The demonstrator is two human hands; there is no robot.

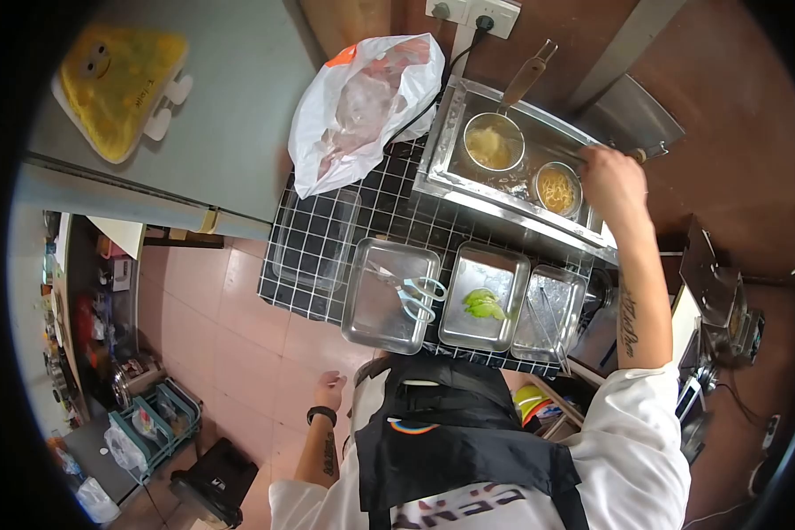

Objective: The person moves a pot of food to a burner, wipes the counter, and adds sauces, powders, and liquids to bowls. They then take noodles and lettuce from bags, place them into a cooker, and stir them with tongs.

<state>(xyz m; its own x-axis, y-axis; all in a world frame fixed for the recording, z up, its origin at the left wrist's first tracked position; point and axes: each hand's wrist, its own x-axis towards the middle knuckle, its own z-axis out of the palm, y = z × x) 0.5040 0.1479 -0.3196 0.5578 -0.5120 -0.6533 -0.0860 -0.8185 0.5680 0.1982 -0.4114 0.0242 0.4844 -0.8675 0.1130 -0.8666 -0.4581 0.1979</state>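
My right hand (611, 179) is at the right end of a metal boiler (518, 202), its fingers curled beside the basket of noodles; what they grip is too small to make out. In the boiler's water sit a strainer (494, 141) with pale food, its brown handle pointing up and back, and a round basket with noodles (557, 190). My left hand (329, 383) hangs low by my body, over the floor, its fingers partly bent and away from every object. In front of the boiler stand metal trays, one with green leaves (483, 305), another with light blue scissors (411, 295).
A third tray (549, 314) holds thin metal tongs or sticks. On the checked table (314, 299), a white plastic bag (367, 110) stands left of the boiler, near a clear container (316, 238). A black cable runs to a wall socket (495, 18).
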